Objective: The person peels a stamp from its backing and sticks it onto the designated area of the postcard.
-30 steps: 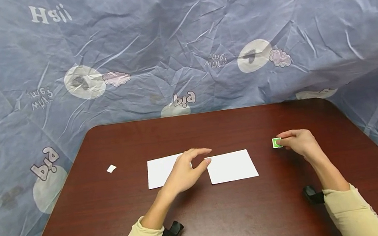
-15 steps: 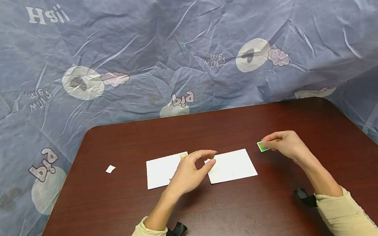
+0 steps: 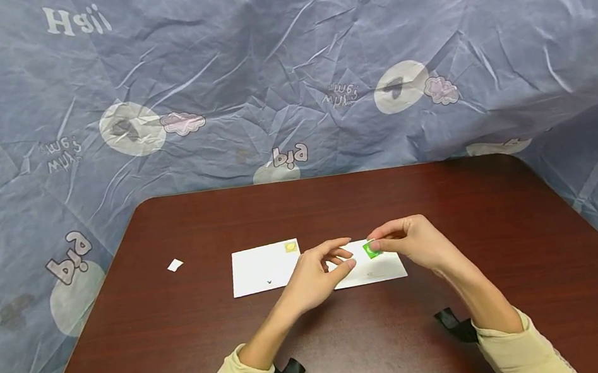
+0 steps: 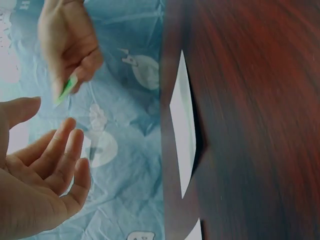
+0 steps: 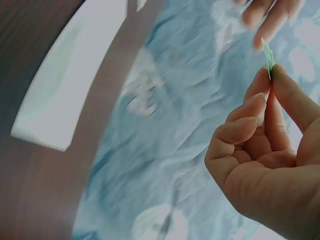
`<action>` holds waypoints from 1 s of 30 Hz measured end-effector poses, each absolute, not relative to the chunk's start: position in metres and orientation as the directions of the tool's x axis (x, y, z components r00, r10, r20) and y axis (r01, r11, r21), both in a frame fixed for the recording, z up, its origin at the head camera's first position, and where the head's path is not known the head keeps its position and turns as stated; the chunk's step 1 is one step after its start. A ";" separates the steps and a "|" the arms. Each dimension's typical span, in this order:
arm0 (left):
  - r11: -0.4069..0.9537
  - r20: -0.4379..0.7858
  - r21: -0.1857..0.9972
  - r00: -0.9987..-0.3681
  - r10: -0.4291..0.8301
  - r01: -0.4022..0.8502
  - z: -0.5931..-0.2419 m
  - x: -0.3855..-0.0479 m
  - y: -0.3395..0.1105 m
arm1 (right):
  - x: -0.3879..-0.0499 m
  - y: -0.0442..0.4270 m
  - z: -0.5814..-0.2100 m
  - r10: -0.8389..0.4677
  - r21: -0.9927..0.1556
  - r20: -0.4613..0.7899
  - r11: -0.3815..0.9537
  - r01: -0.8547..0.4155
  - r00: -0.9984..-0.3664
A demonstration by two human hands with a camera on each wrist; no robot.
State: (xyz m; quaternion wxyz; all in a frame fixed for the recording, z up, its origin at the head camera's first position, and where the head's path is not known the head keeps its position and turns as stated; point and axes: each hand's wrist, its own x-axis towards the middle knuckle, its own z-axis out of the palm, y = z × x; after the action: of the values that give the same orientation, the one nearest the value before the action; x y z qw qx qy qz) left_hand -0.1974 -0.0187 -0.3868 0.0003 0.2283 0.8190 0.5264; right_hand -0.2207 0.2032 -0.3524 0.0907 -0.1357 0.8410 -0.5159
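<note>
In the head view, my right hand [image 3: 422, 244] pinches a small green stamp [image 3: 370, 250] with a pale edge between thumb and index finger. The right wrist view shows the stamp [image 5: 268, 59] held upright at the fingertips. Below it on the table lies a white envelope [image 3: 382, 273], partly covered by both hands. My left hand [image 3: 314, 277] hovers over that envelope's left side, fingers loosely bent and holding nothing. To its left rests a second white envelope [image 3: 256, 269] with a yellow stamp [image 3: 291, 247] in its upper right corner and a small dark mark near its lower edge.
A small white paper scrap [image 3: 175, 265] lies at the left of the brown wooden table [image 3: 366, 336]. Behind the table's far edge hangs a wrinkled blue printed cloth [image 3: 258, 58].
My right hand has carried the green stamp leftward from the table's right side to above the right envelope. My left hand has shifted slightly right, uncovering the left envelope's yellow stamp.
</note>
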 end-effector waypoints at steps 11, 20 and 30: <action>0.174 0.387 0.898 -0.914 0.122 0.404 -0.384 -0.199 -0.026 | -0.204 0.151 -0.347 -0.224 -0.811 0.292 0.457 -0.365 -0.930; 0.320 0.692 0.695 -0.720 -0.052 0.644 -0.384 -0.202 -0.028 | -0.190 0.129 -0.338 -0.203 -0.844 0.249 0.434 -0.316 -0.947; 0.325 0.780 0.604 -0.624 -0.051 0.728 -0.383 -0.204 -0.032 | -0.195 0.131 -0.330 -0.282 -0.977 0.055 0.183 -0.110 -0.958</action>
State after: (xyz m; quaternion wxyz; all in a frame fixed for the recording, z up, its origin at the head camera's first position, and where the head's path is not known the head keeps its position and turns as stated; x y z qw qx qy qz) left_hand -0.2035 -0.0320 -0.3825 -0.3656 0.2330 0.7271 0.5324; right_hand -0.1954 0.1308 -0.3300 0.0686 -0.1277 0.7659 -0.6264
